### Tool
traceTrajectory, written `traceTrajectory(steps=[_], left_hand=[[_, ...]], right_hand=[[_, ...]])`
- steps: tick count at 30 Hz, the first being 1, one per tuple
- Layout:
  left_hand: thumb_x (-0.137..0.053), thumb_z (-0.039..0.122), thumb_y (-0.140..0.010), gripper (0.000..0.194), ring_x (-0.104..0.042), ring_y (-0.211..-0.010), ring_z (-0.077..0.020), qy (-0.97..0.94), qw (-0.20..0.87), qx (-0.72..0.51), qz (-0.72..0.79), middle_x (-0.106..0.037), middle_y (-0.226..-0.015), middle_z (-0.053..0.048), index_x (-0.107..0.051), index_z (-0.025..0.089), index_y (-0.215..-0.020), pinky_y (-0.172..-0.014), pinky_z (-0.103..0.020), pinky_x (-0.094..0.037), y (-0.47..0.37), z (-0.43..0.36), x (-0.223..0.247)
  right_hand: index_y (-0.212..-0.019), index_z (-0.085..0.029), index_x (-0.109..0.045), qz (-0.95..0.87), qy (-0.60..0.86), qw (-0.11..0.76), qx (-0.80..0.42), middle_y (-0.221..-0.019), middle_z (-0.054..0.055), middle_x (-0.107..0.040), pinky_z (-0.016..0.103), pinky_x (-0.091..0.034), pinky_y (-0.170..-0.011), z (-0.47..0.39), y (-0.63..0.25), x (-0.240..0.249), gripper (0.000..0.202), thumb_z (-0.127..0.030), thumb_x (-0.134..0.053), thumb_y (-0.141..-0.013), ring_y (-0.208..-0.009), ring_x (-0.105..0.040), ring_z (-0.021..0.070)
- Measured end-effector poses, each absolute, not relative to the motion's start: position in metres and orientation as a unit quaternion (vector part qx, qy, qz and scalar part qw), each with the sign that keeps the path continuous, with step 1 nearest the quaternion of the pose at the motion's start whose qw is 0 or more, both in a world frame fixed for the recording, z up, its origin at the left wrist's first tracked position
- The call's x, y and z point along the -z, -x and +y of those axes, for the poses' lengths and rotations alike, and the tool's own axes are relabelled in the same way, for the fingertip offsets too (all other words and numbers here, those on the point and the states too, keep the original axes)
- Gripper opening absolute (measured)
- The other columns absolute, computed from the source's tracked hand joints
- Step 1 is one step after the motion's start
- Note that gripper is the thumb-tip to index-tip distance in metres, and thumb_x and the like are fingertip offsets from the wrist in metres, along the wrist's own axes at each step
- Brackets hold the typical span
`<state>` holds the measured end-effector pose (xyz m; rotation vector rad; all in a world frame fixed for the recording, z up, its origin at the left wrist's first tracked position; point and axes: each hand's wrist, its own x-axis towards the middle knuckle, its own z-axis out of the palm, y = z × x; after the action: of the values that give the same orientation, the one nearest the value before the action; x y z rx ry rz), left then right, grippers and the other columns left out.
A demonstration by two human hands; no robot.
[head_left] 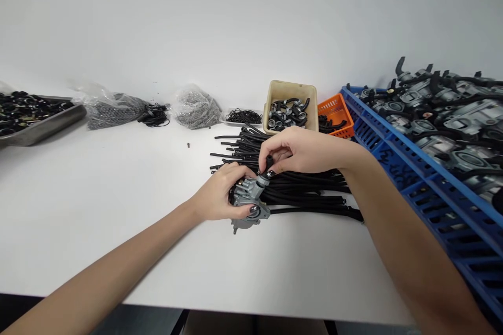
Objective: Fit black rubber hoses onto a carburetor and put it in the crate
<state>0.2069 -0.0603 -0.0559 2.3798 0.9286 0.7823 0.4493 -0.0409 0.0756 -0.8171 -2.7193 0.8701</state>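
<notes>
My left hand grips a grey metal carburetor just above the white table. My right hand pinches a small black rubber piece at the top of the carburetor. Its fingertips touch the carburetor's upper fitting. Directly behind both hands lies a pile of black rubber hoses, spread out on the table.
A blue crate of grey carburetors stands at the right. A beige bin of clamps and an orange basket sit behind the hoses. Plastic bags of small parts and a metal tray line the back left.
</notes>
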Motion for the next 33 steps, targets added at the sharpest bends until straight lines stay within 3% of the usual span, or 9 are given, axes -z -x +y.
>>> traceTrajectory(steps=[22,33], left_hand=[[-0.070,0.055,-0.075,0.048,-0.062,-0.095,-0.0255,-0.863,0.236,-0.281,0.348,-0.066,-0.099,-0.006,-0.066,0.022,-0.110,-0.087,-0.040,-0.053,-0.209,-0.061,0.057],[-0.067,0.056,-0.073,0.045,-0.064,-0.094,-0.0253,-0.857,0.248,-0.287,0.349,-0.070,-0.098,-0.005,-0.066,0.023,-0.105,-0.091,-0.042,-0.053,-0.211,-0.063,0.053]], right_hand=[[-0.098,-0.021,-0.078,-0.916,0.283,0.100,-0.265,-0.092,-0.002,-0.077,0.025,-0.051,-0.075,-0.054,-0.439,-0.074,0.027,-0.004,-0.065,-0.083,-0.081,-0.070,0.0146],[-0.105,-0.021,-0.076,-0.909,0.298,0.095,-0.275,-0.083,-0.003,-0.071,0.026,-0.047,-0.073,-0.056,-0.439,-0.074,0.028,-0.004,-0.067,-0.084,-0.075,-0.065,0.0139]])
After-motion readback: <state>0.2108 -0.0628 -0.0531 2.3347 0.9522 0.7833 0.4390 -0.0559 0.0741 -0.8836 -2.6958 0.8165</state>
